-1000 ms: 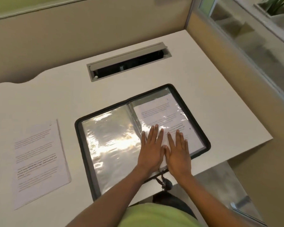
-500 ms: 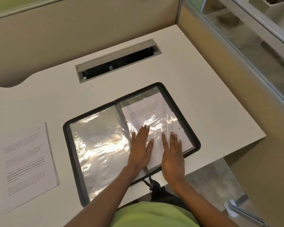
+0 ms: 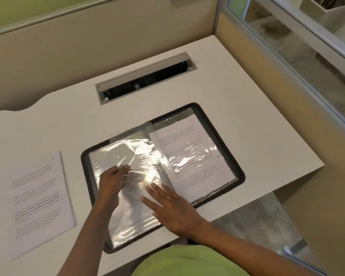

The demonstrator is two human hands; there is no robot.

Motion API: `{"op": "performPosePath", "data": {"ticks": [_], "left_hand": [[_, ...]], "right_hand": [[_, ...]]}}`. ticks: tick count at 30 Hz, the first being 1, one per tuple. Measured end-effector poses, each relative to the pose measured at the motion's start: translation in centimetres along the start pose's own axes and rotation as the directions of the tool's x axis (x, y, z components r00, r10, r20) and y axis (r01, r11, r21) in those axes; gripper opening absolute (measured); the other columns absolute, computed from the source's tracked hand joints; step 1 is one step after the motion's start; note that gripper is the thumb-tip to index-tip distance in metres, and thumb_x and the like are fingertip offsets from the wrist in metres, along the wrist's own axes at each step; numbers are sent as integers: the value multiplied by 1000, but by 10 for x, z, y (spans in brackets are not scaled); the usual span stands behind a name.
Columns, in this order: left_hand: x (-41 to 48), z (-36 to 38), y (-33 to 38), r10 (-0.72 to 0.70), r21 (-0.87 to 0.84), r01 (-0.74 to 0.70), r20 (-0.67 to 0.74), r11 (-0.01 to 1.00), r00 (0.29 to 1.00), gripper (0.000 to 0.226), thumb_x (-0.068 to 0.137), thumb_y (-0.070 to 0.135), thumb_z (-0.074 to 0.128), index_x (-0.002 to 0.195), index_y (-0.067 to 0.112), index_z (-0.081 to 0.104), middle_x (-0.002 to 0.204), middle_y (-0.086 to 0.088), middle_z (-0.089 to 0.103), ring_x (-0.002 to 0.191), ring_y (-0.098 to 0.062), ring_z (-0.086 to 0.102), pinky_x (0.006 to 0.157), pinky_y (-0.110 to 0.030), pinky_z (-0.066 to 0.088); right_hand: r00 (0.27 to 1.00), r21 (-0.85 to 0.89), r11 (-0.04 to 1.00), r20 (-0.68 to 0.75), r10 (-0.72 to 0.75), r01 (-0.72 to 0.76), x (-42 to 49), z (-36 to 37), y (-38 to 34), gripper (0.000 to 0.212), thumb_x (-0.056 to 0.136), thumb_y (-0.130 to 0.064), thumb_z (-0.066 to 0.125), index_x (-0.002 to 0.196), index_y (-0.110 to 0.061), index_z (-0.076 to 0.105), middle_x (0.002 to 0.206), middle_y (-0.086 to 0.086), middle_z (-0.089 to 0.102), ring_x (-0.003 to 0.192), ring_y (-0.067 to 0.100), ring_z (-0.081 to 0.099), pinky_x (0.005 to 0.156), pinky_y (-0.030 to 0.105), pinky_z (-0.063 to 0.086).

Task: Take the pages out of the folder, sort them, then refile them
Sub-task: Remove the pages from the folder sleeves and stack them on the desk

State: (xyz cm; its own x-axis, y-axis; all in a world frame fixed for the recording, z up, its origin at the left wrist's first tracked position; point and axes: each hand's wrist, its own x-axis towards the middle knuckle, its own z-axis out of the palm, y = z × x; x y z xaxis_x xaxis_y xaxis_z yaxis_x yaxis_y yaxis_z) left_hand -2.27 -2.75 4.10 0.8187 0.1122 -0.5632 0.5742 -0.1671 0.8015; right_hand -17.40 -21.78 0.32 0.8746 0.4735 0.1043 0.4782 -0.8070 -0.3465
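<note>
From the head camera, the black-rimmed display folder (image 3: 239, 169) lies open on the white desk (image 3: 257, 120), near its front edge. The left hand (image 3: 111, 181) has its fingers curled and pinches a clear plastic sleeve (image 3: 136, 151) over the folder's left half. The right hand (image 3: 172, 209) lies flat with fingers straight and spread, pressing on the sleeves near the spine at the folder's near edge. A printed page (image 3: 195, 156) sits inside the right-hand sleeve. A stack of loose printed pages (image 3: 38, 202) lies on the desk to the left, apart from the folder. Beyond the folder is a cable hatch (image 3: 145, 79) with its lid raised.
</note>
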Motion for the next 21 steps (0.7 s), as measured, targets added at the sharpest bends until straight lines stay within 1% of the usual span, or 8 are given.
{"op": "performPosePath", "data": {"ticks": [2, 5, 9, 12, 14, 17, 19, 21], "left_hand": [[3, -14, -10, 4, 45, -3, -33, 999, 999, 10, 98, 15, 71, 94, 12, 80, 94, -18, 78, 76, -29, 66, 68, -35, 49], [4, -36, -24, 83, 204, -53, -141, 978, 987, 17, 96, 22, 75, 81, 24, 82, 82, -10, 79, 64, -23, 61, 69, -37, 50], [-1, -57, -26, 208, 381, -91, -278, 920, 938, 12, 92, 25, 79, 80, 24, 82, 68, -1, 74, 73, -29, 71, 76, -44, 57], [-3, -63, -30, 222, 430, -67, -321, 900, 921, 6, 87, 25, 84, 85, 22, 79, 79, -4, 76, 85, -33, 72, 78, -41, 57], [2, -60, -37, 291, 581, -41, -344, 813, 893, 27, 87, 26, 83, 109, 14, 73, 98, -13, 75, 97, -41, 69, 86, -50, 57], [5, -31, -44, 524, 794, -158, -223, 586, 822, 59, 92, 26, 77, 143, 8, 54, 141, -22, 60, 127, -46, 56, 104, -58, 47], [-9, 11, -39, 581, 743, -348, -67, 571, 811, 67, 98, 28, 70, 157, 13, 43, 164, -15, 38, 150, -37, 37, 122, -55, 33], [-27, 60, -38, 608, 691, -515, 137, 507, 782, 67, 103, 33, 63, 162, 22, 34, 174, -4, 19, 160, -25, 17, 129, -49, 18]], "right_hand": [[993, 68, 992, -40, 108, -105, 3, -8, 7, 58, 112, -36, 28, 164, -22, 6, 172, 6, 7, 159, 20, -1, 129, 41, 8], [939, 125, 935, -54, 341, -332, 7, -21, 34, 57, 112, -39, 16, 164, -24, -1, 172, 1, -3, 158, 14, -9, 130, 41, 5], [795, 113, 802, -108, 597, -587, 12, -31, 89, 60, 111, -35, 31, 164, -20, 6, 172, 6, 2, 159, 22, -1, 129, 41, 5], [701, 31, 707, -106, 705, -707, 9, -36, 126, 64, 109, -31, 39, 164, -14, 11, 170, 14, 8, 158, 30, 6, 128, 43, 7], [639, 27, 643, -94, 764, -765, 5, -37, 145, 65, 107, -31, 43, 163, -14, 14, 169, 16, 14, 157, 32, 13, 128, 45, 15], [600, 86, 605, -78, 796, -791, 5, -39, 158, 62, 104, -31, 51, 159, -12, 27, 164, 15, 28, 152, 32, 27, 123, 46, 30], [609, 113, 617, -102, 787, -779, 6, -42, 161, 55, 101, -27, 57, 150, -11, 39, 155, 14, 40, 143, 32, 38, 117, 46, 39], [606, 171, 620, -128, 785, -766, 8, -46, 165, 47, 98, -22, 62, 141, -11, 46, 143, 12, 49, 131, 28, 45, 110, 44, 45]]}}
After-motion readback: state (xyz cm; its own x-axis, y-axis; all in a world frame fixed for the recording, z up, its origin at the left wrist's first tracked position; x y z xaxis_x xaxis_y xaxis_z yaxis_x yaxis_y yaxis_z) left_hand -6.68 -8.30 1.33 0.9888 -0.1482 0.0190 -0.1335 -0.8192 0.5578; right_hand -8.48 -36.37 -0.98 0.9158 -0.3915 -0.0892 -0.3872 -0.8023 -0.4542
